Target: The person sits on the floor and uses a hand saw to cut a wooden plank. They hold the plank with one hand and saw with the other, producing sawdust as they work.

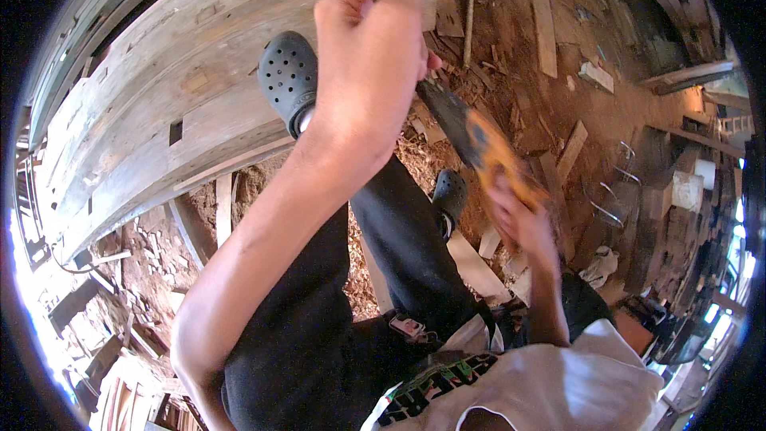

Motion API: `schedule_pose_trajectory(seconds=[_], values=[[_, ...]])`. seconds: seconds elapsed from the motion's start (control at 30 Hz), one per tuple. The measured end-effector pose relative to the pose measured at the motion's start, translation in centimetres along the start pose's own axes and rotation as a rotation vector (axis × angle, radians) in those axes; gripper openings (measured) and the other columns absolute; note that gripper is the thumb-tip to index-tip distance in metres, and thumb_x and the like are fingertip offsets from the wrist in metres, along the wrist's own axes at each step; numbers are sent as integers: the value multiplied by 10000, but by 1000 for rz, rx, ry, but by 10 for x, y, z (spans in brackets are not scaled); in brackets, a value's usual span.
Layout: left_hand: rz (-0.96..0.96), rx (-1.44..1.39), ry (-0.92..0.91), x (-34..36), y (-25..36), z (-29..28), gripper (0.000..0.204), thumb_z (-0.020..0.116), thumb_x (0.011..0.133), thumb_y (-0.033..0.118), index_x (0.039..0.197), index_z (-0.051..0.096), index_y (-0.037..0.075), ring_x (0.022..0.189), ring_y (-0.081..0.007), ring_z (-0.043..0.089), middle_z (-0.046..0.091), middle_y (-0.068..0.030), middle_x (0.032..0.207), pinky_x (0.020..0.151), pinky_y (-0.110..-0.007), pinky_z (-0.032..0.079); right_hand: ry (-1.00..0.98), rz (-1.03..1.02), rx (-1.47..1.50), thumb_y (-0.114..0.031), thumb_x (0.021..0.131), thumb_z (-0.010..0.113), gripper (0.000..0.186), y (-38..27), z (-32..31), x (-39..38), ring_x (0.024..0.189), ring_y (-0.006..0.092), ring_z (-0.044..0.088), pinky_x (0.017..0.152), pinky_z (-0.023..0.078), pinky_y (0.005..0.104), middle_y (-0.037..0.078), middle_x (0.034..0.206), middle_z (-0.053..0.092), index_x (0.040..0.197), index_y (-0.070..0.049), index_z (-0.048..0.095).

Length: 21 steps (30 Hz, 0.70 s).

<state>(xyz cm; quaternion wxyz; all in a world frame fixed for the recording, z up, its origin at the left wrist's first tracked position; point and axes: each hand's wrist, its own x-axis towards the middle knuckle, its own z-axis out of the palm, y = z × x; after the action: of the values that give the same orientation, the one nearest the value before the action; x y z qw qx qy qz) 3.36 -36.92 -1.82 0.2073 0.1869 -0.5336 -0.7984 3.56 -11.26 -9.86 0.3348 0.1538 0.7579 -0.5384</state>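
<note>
My right hand (519, 219) is closed around the orange handle of a handsaw (507, 168), which is blurred by motion. The saw's dark blade slants up and left toward my left hand, and its far end passes behind that hand. My left hand (371, 48) is raised at the top middle, above the edge of the wooden plank surface (215, 40). Its fingers are curled in, and whatever they hold, if anything, is hidden. One foot in a grey clog (287, 72) rests on the planks, beside my left wrist.
My other clog (450, 191) is lower, among sawdust and wood scraps. Offcuts (542, 24) and a pale block (597, 77) lie on the brown floor at right. Stacked timber (666, 215) stands along the right side. Bent metal rods (610, 203) lie near it.
</note>
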Motion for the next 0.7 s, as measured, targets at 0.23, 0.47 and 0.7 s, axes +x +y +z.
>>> schedule_pose_trajectory(seconds=[0.23, 0.47, 0.7], values=[[-14, 17, -14, -7, 15, 5, 265, 543, 958, 316, 829, 545, 84, 461, -89, 323, 321, 53, 541, 577, -295, 413, -189, -284, -110, -160, 909, 634, 154, 29, 37, 106, 440, 38, 346, 403, 277, 243, -82, 568, 391, 829, -135, 505], [-72, -140, 9, 6, 1, -2, 297, 534, 991, 259, 800, 586, 38, 403, -75, 382, 396, 37, 481, 453, -246, 360, -38, -37, -25, -122, 894, 607, 83, 14, -27, -29, 424, 62, 334, 400, 271, 232, -61, 570, 368, 899, -104, 525], [-200, -130, 18, 5, 4, 8, 296, 512, 990, 249, 761, 539, 63, 386, -85, 361, 388, 28, 464, 440, -255, 346, 14, -16, -3, -130, 874, 631, 105, 6, -23, -40, 424, 61, 343, 400, 278, 229, -56, 575, 378, 911, -95, 539]])
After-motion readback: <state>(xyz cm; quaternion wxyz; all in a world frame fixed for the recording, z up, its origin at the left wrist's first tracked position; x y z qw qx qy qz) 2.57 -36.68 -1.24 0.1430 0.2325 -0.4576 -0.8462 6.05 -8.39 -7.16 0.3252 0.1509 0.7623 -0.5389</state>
